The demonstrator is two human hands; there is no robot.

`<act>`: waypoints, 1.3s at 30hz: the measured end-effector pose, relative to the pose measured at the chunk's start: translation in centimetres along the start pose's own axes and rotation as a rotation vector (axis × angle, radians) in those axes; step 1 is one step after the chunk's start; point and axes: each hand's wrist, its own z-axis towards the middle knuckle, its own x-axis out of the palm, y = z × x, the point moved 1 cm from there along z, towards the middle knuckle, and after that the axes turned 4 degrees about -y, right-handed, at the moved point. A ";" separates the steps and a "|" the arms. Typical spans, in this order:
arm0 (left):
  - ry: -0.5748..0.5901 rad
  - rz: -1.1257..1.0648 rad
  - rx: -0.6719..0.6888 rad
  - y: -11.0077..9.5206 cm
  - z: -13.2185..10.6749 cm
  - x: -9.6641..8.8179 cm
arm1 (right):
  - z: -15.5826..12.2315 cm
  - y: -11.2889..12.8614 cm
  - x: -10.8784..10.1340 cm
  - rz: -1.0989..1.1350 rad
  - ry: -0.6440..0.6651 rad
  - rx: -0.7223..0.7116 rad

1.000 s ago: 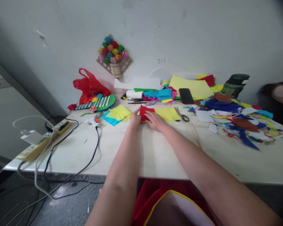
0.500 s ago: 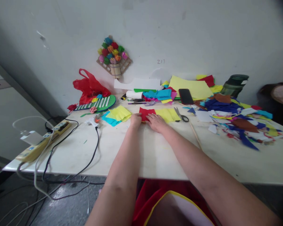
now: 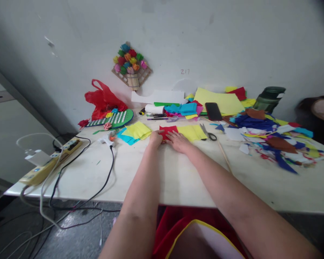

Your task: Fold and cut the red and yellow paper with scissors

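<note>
A small red piece of crepe paper (image 3: 167,129) lies on the white table (image 3: 140,172) in front of me. At its left edge, my left hand (image 3: 156,139) is closed, thumb and fingers gripping the paper; part of that grip is hidden. My right hand (image 3: 180,141) rests flat on the right part of the red paper, fingers stretched out and slightly apart. Yellow crepe paper (image 3: 192,132) sits beside the right hand, with scissors (image 3: 210,133) at its far end. Left of my hands are another yellow piece (image 3: 138,130) and a blue one (image 3: 127,138).
A glue gun (image 3: 107,139) and a yellow power strip (image 3: 52,162) with cables occupy the left. A phone (image 3: 213,111), a green bottle (image 3: 269,99) and a heap of paper scraps (image 3: 275,135) stand or lie rightward. A thin stick (image 3: 224,156) lies near my right forearm.
The near edge of the red paper has shifted under my fingers, and less of the paper shows. Both hands stay in nearly the same place. The view has tilted very slightly.
</note>
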 end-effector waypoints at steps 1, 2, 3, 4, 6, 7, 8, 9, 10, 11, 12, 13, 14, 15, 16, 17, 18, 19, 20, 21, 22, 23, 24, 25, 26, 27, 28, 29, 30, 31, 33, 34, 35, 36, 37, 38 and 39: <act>-0.003 -0.005 -0.014 -0.1 0.0 0.0 | 0.0 0.0 0.0 -0.007 -0.002 0.004; -0.008 -0.014 -0.030 -0.1 0.0 0.0 | 0.0 0.0 0.0 -0.012 -0.007 0.008; -0.014 -0.027 -0.045 -0.2 0.0 0.0 | 0.0 -0.1 0.0 -0.017 -0.014 0.012; -0.022 -0.041 -0.061 -0.3 0.0 0.0 | 0.0 -0.1 0.0 -0.022 -0.019 0.017; -0.035 -0.052 -0.086 -0.4 -0.1 0.0 | -0.1 -0.1 0.0 -0.029 -0.030 0.022; -0.041 -0.047 -0.097 -0.4 -0.1 0.0 | -0.1 -0.1 -0.1 -0.030 -0.033 0.024; -0.046 -0.036 -0.100 -0.5 -0.1 0.0 | -0.2 -0.1 -0.1 -0.029 -0.034 0.026; -0.054 -0.027 -0.096 -0.5 -0.2 -0.1 | -0.2 -0.1 -0.2 -0.026 -0.031 0.024; -0.062 -0.030 -0.086 -0.6 -0.2 -0.1 | -0.3 -0.1 -0.2 -0.023 -0.026 0.018; -0.072 -0.047 -0.078 -0.6 -0.3 -0.1 | -0.3 -0.1 -0.3 -0.022 -0.021 0.008; -0.081 -0.078 -0.076 -0.6 -0.5 -0.2 | -0.4 0.0 -0.4 -0.027 -0.018 -0.004; -0.087 -0.123 -0.079 -0.7 -0.6 -0.3 | -0.4 0.0 -0.5 -0.035 -0.022 -0.017; -0.086 -0.177 -0.085 -0.8 -0.8 -0.3 | -0.5 0.1 -0.6 -0.046 -0.035 -0.028; -0.082 -0.233 -0.095 -0.8 -0.9 -0.4 | -0.5 0.2 -0.7 -0.056 -0.058 -0.036; -0.078 -0.283 -0.103 -0.9 -1.1 -0.5 | -0.5 0.3 -0.7 -0.064 -0.089 -0.046; -0.075 -0.322 -0.106 -1.0 -1.2 -0.5 | -0.5 0.3 -0.8 -0.069 -0.124 -0.061; -0.071 -0.353 -0.107 -1.1 -1.3 -0.5 | -0.4 0.4 -0.9 -0.069 -0.161 -0.083; -0.067 -0.372 -0.110 -1.1 -1.3 -0.5 | -0.4 0.5 -0.9 -0.068 -0.199 -0.113; -0.062 -0.383 -0.114 -1.1 -1.3 -0.4 | -0.3 0.5 -0.9 -0.068 -0.234 -0.146; -0.055 -0.389 -0.118 -1.1 -1.3 -0.4 | -0.2 0.5 -0.9 -0.070 -0.261 -0.175; -0.048 -0.393 -0.121 -1.1 -1.2 -0.3 | -0.1 0.5 -0.8 -0.072 -0.275 -0.197; -0.043 -0.394 -0.123 -1.0 -1.2 -0.3 | 0.0 0.5 -0.8 -0.076 -0.278 -0.210; -0.042 -0.396 -0.127 -1.0 -1.2 -0.2 | 0.0 0.4 -0.8 -0.082 -0.273 -0.215; -0.042 -0.405 -0.133 -1.1 -1.2 -0.1 | 0.1 0.4 -0.8 -0.087 -0.265 -0.212; -0.041 -0.419 -0.142 -1.1 -1.2 -0.1 | 0.1 0.3 -0.8 -0.091 -0.263 -0.203; -0.038 -0.433 -0.153 -1.2 -1.2 -0.1 | 0.1 0.3 -0.8 -0.093 -0.269 -0.190; -0.033 -0.452 -0.167 -1.3 -1.2 -0.1 | 0.0 0.2 -0.9 -0.093 -0.284 -0.177; -0.026 -0.479 -0.183 -1.3 -1.2 -0.1 | 0.0 0.2 -0.9 -0.091 -0.303 -0.163; -0.017 -0.512 -0.203 -1.4 -1.3 -0.1 | -0.1 0.2 -1.0 -0.088 -0.321 -0.150; -0.011 -0.544 -0.224 -1.5 -1.3 -0.2 | -0.1 0.2 -1.0 -0.085 -0.337 -0.140; 0.009 -0.615 -0.268 -1.5 -1.3 -0.2 | -0.2 0.2 -1.0 -0.078 -0.362 -0.134; 0.033 -0.653 -0.285 -1.4 -1.3 -0.2 | -0.2 0.1 -1.0 -0.075 -0.371 -0.138; 0.072 -0.690 -0.300 -1.4 -1.3 -0.2 | -0.2 0.1 -1.0 -0.071 -0.380 -0.147; 0.125 -0.736 -0.313 -1.3 -1.4 -0.3 | -0.3 0.1 -1.1 -0.068 -0.389 -0.162; 0.188 -0.790 -0.325 -1.3 -1.5 -0.3 | -0.3 0.2 -1.1 -0.066 -0.396 -0.179; 0.253 -0.846 -0.336 -1.2 -1.6 -0.4 | -0.4 0.2 -1.2 -0.068 -0.400 -0.195; 0.312 -0.897 -0.343 -1.2 -1.7 -0.5 | -0.5 0.3 -1.2 -0.072 -0.402 -0.211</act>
